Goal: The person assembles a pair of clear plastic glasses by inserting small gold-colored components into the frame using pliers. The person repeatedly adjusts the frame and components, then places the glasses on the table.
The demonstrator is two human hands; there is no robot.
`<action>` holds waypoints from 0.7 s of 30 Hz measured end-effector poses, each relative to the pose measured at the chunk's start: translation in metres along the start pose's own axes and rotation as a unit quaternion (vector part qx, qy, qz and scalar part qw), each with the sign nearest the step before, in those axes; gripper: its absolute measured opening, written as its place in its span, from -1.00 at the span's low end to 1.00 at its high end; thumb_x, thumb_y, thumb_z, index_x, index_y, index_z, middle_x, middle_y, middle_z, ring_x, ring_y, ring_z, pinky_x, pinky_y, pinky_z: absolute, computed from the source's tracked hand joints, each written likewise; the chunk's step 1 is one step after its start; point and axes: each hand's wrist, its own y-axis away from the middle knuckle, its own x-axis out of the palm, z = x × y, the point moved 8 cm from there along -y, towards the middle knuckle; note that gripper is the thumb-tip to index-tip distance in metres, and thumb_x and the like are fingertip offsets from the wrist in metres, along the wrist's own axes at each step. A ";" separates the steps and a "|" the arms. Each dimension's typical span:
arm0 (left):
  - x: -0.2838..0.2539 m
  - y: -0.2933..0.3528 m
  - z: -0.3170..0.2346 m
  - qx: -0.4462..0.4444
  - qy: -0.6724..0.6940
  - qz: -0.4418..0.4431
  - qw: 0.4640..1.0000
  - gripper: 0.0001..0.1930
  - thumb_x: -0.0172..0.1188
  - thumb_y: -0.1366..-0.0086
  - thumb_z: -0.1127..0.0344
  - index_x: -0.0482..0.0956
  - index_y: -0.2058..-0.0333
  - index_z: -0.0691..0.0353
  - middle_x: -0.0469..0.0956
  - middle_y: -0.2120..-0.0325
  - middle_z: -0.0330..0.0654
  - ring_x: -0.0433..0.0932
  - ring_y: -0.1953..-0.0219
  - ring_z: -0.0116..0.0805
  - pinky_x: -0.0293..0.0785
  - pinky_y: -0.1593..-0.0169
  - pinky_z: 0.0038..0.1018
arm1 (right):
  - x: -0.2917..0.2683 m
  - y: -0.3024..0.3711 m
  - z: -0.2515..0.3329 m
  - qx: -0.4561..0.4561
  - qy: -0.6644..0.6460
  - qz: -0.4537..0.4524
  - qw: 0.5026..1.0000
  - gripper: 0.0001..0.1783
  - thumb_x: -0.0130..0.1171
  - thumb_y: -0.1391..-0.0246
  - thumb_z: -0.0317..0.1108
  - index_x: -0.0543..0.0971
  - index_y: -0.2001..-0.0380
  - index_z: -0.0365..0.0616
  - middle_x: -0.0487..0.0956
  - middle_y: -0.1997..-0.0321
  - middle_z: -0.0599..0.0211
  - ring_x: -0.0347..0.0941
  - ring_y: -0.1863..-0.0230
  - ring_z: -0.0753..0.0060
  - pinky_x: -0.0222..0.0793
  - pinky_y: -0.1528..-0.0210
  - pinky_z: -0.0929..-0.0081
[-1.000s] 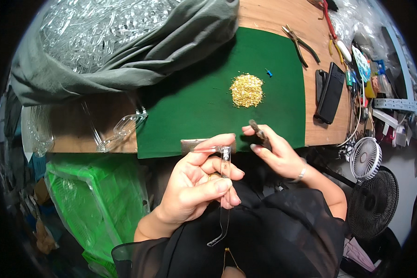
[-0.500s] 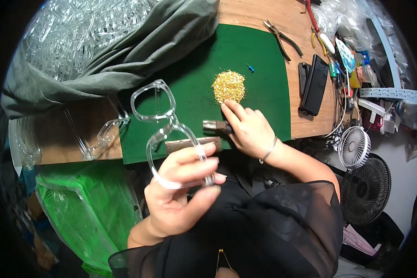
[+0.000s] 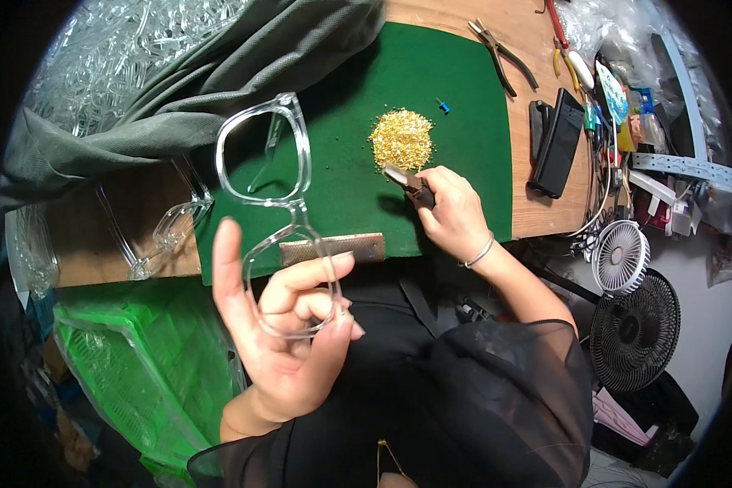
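My left hand (image 3: 291, 350) pinches a clear plastic eyeglass frame (image 3: 298, 214) by its lower rim, with the index finger stretched up beside it. The frame is held upright above the green mat (image 3: 342, 102). My right hand (image 3: 457, 213) is closed round pliers (image 3: 412, 184), whose jaws point up and left at the near edge of a heap of tiny gold-coloured pieces (image 3: 402, 138). Most of the pliers' handles are hidden in the palm. Just right of the heap lies a small blue pin-like piece (image 3: 442, 106).
A textured brown bar (image 3: 358, 248) lies at the mat's front edge. Several clear frames (image 3: 171, 232) lie left, below a grey cloth (image 3: 179, 130) and a big clear pile (image 3: 138, 57). Other pliers (image 3: 500, 58), a black phone (image 3: 557, 146), fans (image 3: 620, 256) and a green crate (image 3: 130, 358) surround the bench.
The eyeglass frame has turned more upright and shifted slightly left, as my left index finger straightened. My right hand swung the pliers' jaws from pointing left up toward the gold heap.
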 end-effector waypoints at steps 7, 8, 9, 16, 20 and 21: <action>0.009 -0.003 0.014 0.008 -0.041 0.041 0.998 0.17 0.28 0.07 0.67 -0.55 -0.24 0.27 0.36 0.05 0.20 0.54 0.35 -0.44 0.45 0.19 -0.59 | 0.005 -0.005 0.004 0.042 0.017 -0.020 0.999 -0.81 0.22 0.13 -0.43 0.47 0.39 -0.20 0.45 0.43 0.13 0.40 0.35 0.01 0.30 0.29 0.24; 0.014 -0.006 0.015 0.056 -0.111 0.099 0.987 0.13 0.26 0.06 0.68 -0.49 -0.25 0.27 0.38 0.05 0.21 0.56 0.32 -0.42 0.46 0.17 -0.59 | 0.006 -0.004 0.005 0.040 0.032 -0.028 0.998 -0.81 0.22 0.13 -0.42 0.47 0.39 -0.20 0.45 0.43 0.14 0.40 0.35 0.02 0.29 0.30 0.24; 0.016 -0.008 0.015 0.042 -0.119 0.104 0.987 0.11 0.24 0.04 0.69 -0.47 -0.26 0.23 0.37 0.04 0.19 0.55 0.34 -0.41 0.48 0.16 -0.53 | 0.006 -0.006 0.011 0.033 0.064 -0.032 0.997 -0.81 0.23 0.13 -0.42 0.46 0.41 -0.19 0.44 0.44 0.16 0.39 0.36 0.04 0.25 0.32 0.25; 0.013 -0.009 0.012 0.053 -0.146 0.090 0.984 0.06 0.25 0.05 0.72 -0.36 -0.26 0.21 0.40 0.01 0.16 0.60 0.24 -0.30 0.51 0.10 -0.46 | 0.002 -0.002 0.000 0.030 0.005 -0.036 0.999 -0.82 0.23 0.10 -0.42 0.44 0.43 -0.22 0.41 0.49 0.15 0.37 0.43 0.01 0.26 0.39 0.24; 0.009 -0.005 0.009 0.043 -0.128 0.067 0.989 0.05 0.24 0.04 0.72 -0.36 -0.26 0.22 0.40 0.02 0.16 0.60 0.25 -0.31 0.52 0.10 -0.46 | 0.005 0.000 0.003 0.028 0.039 0.042 0.998 -0.78 0.18 0.16 -0.46 0.46 0.36 -0.19 0.46 0.39 0.14 0.42 0.31 0.05 0.30 0.29 0.24; 0.007 -0.004 0.007 0.060 -0.148 0.066 0.985 0.01 0.23 0.00 0.70 -0.36 -0.25 0.25 0.40 0.02 0.19 0.60 0.26 -0.31 0.52 0.14 -0.50 | 0.002 0.002 0.000 0.044 0.000 0.039 0.998 -0.80 0.18 0.14 -0.45 0.46 0.36 -0.20 0.46 0.40 0.13 0.42 0.33 0.04 0.31 0.29 0.25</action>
